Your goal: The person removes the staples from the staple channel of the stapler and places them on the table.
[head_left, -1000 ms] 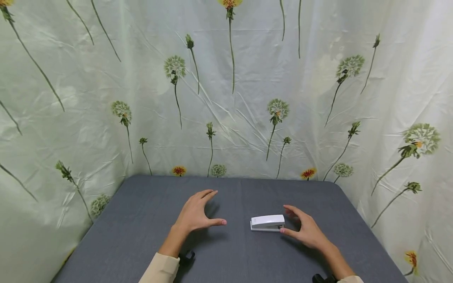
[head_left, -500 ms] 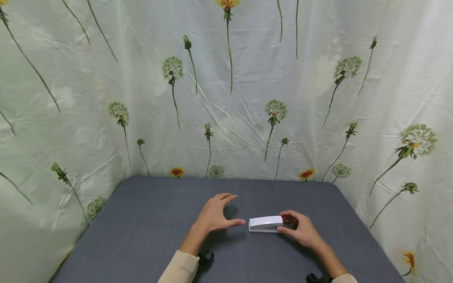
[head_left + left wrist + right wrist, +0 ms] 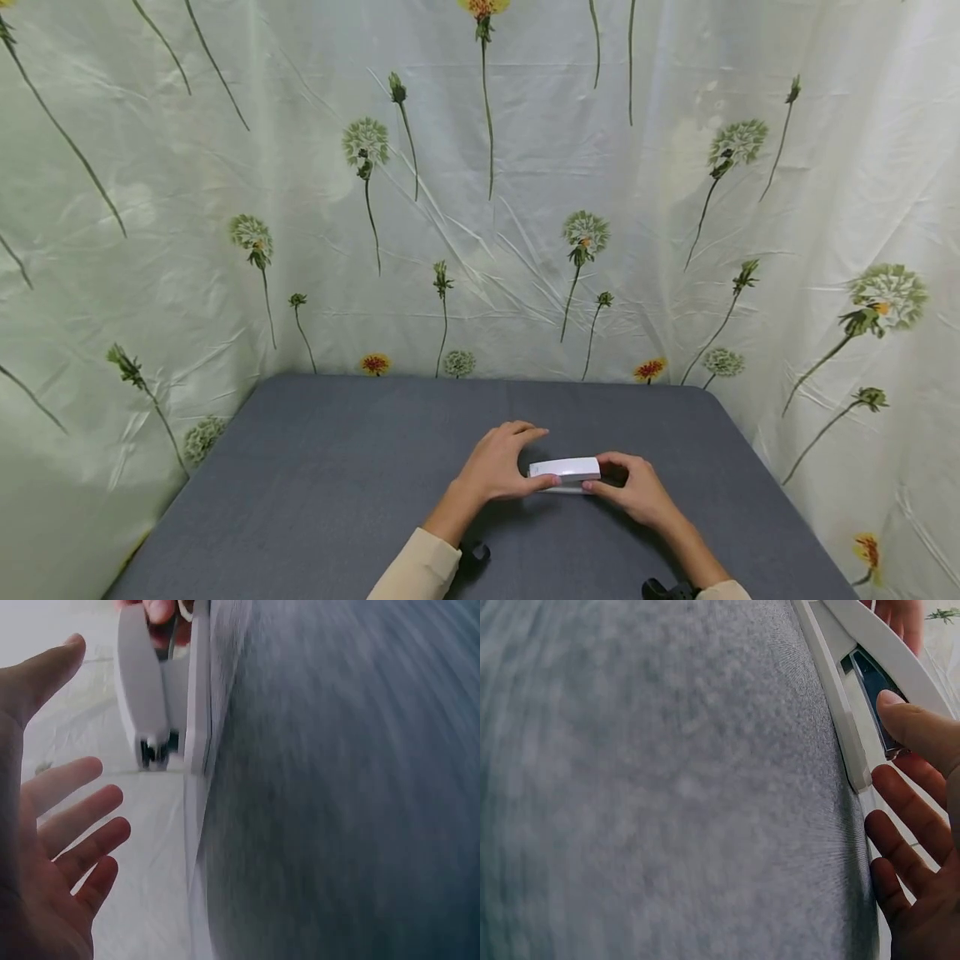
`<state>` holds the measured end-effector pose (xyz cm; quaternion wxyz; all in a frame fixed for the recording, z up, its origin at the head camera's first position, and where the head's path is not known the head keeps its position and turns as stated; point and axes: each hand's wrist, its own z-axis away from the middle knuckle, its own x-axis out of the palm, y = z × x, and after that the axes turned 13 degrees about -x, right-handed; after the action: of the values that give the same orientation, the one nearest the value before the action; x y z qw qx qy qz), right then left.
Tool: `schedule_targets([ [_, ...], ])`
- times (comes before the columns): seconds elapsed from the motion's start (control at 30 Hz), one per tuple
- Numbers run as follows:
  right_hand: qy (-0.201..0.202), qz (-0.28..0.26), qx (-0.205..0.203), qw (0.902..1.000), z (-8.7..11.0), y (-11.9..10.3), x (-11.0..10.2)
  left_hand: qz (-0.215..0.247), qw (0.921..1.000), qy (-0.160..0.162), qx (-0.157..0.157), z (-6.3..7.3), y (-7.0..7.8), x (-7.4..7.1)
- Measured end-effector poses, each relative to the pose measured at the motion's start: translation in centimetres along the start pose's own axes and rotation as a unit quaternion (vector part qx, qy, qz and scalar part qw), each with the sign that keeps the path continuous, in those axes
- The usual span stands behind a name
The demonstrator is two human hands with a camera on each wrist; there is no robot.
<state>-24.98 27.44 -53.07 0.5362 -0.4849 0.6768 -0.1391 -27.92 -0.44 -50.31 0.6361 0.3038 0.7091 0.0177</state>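
A white stapler [image 3: 566, 469] lies lengthwise on the grey table, its top arm raised a little above the base. At its right end my right hand [image 3: 639, 493] pinches it; in the right wrist view the thumb [image 3: 919, 729] presses the dark metal staple channel [image 3: 871, 686], with the index finger behind. My left hand [image 3: 497, 467] is at the other end, thumb and fingers spread to either side. The left wrist view shows those fingers [image 3: 90, 806] apart from the stapler's rear hinge end.
The grey cloth-covered table [image 3: 360, 483] extends around both hands. Behind it and along its sides hangs a pale curtain [image 3: 510, 250] printed with dandelions. A black strap piece [image 3: 474, 554] sits under the left wrist.
My left hand has moved right, up to the stapler's left end. My right hand has come in slightly left and closed its thumb and finger on the stapler's right end.
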Motion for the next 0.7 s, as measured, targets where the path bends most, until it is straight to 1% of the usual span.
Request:
schedule_targets([
  [0.13, 0.000, -0.003, 0.002, 1.0000, 0.0, 0.1, 0.1, -0.004, 0.9999, 0.009, 0.014, -0.5, 1.1, 0.6],
  [0.37, 0.015, -0.006, -0.002, 0.9999, 0.0, 0.3, 0.3, 0.016, 0.9993, 0.015, 0.032, -1.2, 2.4, 1.6],
  [0.5, 0.019, -0.019, 0.006, 0.9996, 0.0, 0.3, 0.5, 0.033, 0.9987, 0.001, 0.039, -1.5, 2.9, 2.0],
  [0.6, 0.024, -0.022, 0.004, 0.9995, 0.1, 0.5, 0.6, 0.044, 0.9981, -0.011, 0.042, -1.6, 3.2, 2.4],
  [0.7, 0.028, -0.022, -0.005, 0.9993, 0.2, 0.7, 0.6, 0.048, 0.9977, -0.013, 0.047, -1.8, 3.5, 2.8],
])
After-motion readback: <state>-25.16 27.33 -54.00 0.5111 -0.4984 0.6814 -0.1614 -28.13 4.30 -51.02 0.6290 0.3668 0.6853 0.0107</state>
